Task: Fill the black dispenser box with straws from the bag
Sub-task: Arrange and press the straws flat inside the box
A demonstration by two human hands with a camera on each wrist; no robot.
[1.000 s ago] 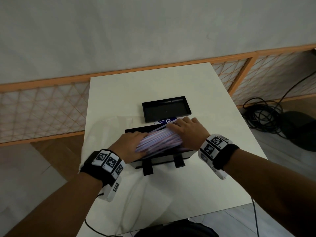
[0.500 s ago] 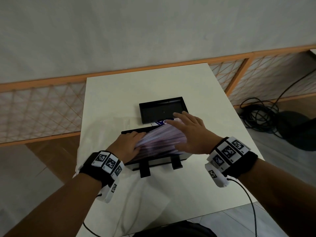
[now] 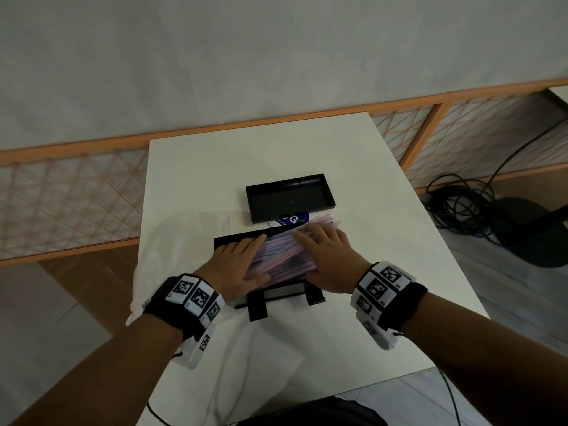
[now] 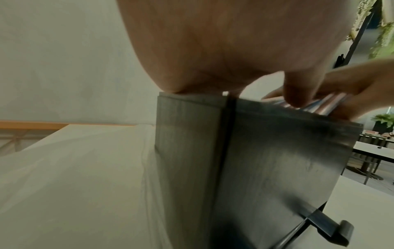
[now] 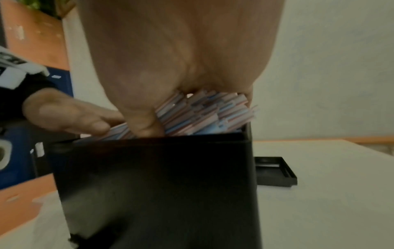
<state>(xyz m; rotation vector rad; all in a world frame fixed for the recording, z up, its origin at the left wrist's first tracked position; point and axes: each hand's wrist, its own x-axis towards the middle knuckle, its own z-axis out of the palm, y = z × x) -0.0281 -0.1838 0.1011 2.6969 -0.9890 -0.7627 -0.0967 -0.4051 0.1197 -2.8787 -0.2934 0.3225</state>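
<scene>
At frame centre, 2 flat, straight-fingered hands, left hand and right hand, press skewed straws into the black dispenser box, likely to level them.

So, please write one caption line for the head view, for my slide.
Both hands, left hand and right hand, press striped straws into the black dispenser box.

The dispenser box is black, as is the shallow lid behind it. The straws are striped pink, pale blue and white. The table is off-white. Both wristbands are black with white blocks bearing black square-code patterns. A blue-and-white label shows behind the box.
</scene>
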